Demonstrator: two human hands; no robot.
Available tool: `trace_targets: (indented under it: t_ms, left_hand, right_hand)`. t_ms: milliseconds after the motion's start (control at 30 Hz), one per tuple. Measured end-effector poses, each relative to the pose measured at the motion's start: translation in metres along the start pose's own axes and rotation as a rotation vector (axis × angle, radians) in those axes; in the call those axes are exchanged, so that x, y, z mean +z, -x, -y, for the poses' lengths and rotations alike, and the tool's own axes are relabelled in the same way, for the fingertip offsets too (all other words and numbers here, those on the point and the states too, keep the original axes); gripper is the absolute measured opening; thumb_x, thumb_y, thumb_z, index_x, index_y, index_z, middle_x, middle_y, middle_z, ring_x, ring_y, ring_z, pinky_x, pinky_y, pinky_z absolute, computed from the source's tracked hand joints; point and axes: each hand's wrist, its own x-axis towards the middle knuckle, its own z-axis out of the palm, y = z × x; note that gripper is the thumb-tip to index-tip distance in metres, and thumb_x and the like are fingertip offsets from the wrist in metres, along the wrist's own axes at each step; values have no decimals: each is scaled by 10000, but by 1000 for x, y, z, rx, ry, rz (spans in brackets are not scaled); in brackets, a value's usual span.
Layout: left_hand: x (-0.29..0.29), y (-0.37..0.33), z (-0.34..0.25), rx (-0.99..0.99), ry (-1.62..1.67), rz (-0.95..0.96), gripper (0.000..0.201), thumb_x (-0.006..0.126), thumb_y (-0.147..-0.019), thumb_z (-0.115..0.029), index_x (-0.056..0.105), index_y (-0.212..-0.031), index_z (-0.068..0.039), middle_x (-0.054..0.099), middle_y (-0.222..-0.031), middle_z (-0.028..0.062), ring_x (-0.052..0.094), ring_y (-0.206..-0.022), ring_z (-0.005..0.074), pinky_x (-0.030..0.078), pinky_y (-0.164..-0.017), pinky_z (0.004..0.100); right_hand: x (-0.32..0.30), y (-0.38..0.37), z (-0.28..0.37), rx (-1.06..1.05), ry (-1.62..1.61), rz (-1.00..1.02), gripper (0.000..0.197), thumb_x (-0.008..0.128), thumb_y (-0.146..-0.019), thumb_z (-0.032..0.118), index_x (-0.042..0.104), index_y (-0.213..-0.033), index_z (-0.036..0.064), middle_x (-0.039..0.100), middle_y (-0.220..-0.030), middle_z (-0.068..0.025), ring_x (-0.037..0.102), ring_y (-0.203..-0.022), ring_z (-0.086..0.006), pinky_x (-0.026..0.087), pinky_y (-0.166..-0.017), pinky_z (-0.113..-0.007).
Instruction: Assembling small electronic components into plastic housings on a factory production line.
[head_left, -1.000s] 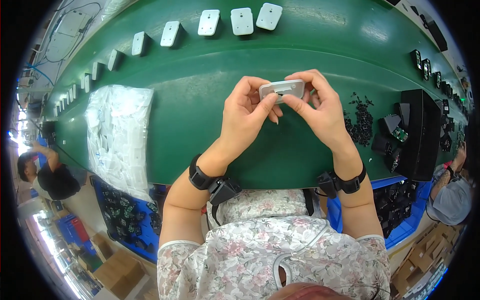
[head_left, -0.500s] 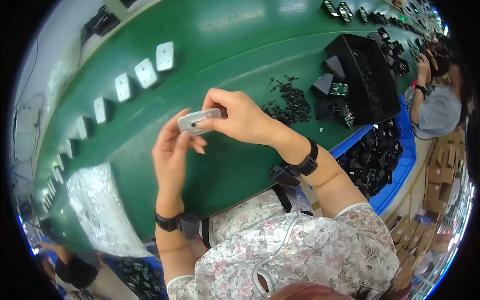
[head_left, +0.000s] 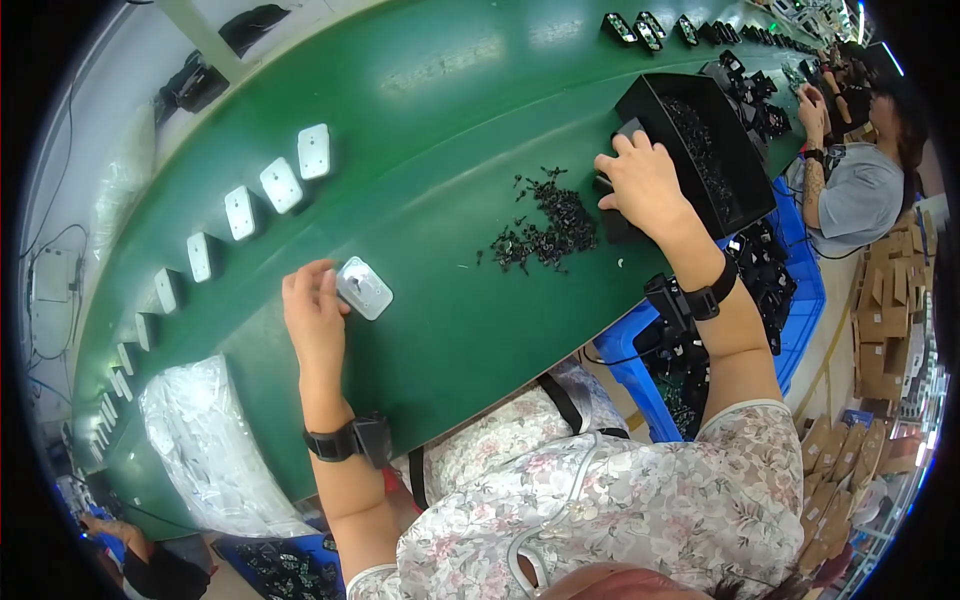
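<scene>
My left hand (head_left: 316, 310) has its fingers and thumb curled at the left edge of a white rectangular plastic cover (head_left: 366, 289) with rounded corners and small holes, and grips it there low over the green table. To the right, my right hand (head_left: 645, 182) reaches over black plastic housings (head_left: 630, 128) beside a black open box (head_left: 728, 215). Its fingers are spread and bent down around them; contact under the palm is hidden. Left of that hand lies a loose pile of small black parts (head_left: 550, 225).
White covered units (head_left: 282, 186) stand in a curved row at the far left. A clear plastic bag (head_left: 212, 440) lies at the left table edge. A blue crate (head_left: 790, 335) of black parts stands at right. Another person (head_left: 855, 190) sits beyond it.
My right hand has let go of the white plastic cover and moved right to the black housings. My left hand keeps the cover, now tilted and slightly lower. The view has shifted a little.
</scene>
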Motion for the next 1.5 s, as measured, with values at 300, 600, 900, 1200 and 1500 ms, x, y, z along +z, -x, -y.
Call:
trace_targets:
  t_ms: [300,600,900,1200,1500]
  left_hand:
    - [26,33,-28,179,-805,-86,704,693,-726,-494,461,-1199,-26,505,-979,139,543,-858,322,481,-690,407]
    - [14,36,-12,490,-535,-110,619,708,-719,-98,441,-1272,-27,541,-1070,130,502,-1022,316,427,-836,399]
    - [15,30,-2,527,-224,-33,549,658,-721,2,488,-1241,-49,565,-1071,146,518,-1036,314,413,-888,395]
    - [5,32,7,387,220,-97,539,550,-767,117,487,-1271,-63,529,-1260,137,522,-1138,317,451,-943,365]
    - [6,38,12,424,92,14,502,418,-805,166,570,-1218,-75,540,-1299,92,475,-1244,270,428,-1001,356]
  right_hand:
    - [-4,-17,7,-213,-608,-382,433,749,-714,237,556,-1056,54,564,-1071,-157,522,-1050,-339,453,-899,-416]
    - [14,-73,110,-684,-1023,-242,437,632,-738,60,545,-1166,76,457,-1314,-160,429,-1224,-324,367,-1023,-392]
    - [9,-58,120,-293,-812,-486,374,707,-744,96,580,-1087,20,590,-1102,-177,562,-1017,-350,456,-888,-395]
    - [-21,-25,170,-658,-1206,-260,368,652,-754,-30,604,-1112,39,599,-1215,-110,568,-1121,-270,434,-961,-336]
    - [-18,-21,186,-734,-1096,-161,332,658,-746,-24,593,-1070,17,588,-1227,-108,561,-1121,-289,455,-951,-369]
